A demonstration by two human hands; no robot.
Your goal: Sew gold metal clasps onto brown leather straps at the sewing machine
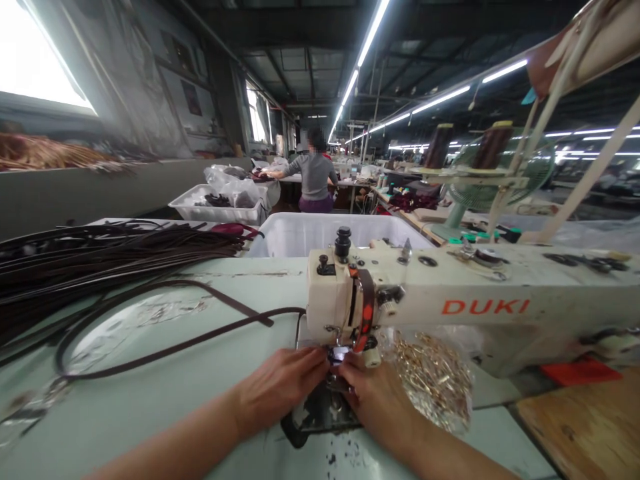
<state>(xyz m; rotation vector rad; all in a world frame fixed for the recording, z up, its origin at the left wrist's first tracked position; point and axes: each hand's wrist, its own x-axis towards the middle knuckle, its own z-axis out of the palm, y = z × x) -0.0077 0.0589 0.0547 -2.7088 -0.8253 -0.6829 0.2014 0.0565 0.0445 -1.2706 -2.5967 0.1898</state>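
Note:
A white sewing machine (410,287) marked DUKI stands across the table. My left hand (285,383) is at its needle area, fingers closed and pressed down on a dark strap (334,359) beside the presser foot. My right hand (377,397) pinches at the same spot from the right, fingertips close to the left ones. Little of the strap shows between the fingers, under a bright lamp spot. A long dark brown strap (165,357) loops over the table on the left and disappears behind the machine head; its link to the held piece is hidden.
A pile of dark straps (125,250) lies at the left. Right of my hands is a clear bag of gold-coloured metal clasps (435,380). Behind the machine stands a white bin (285,230). Farther off, a person (316,177) sits at a table. Thread spools (490,148) rise at the right.

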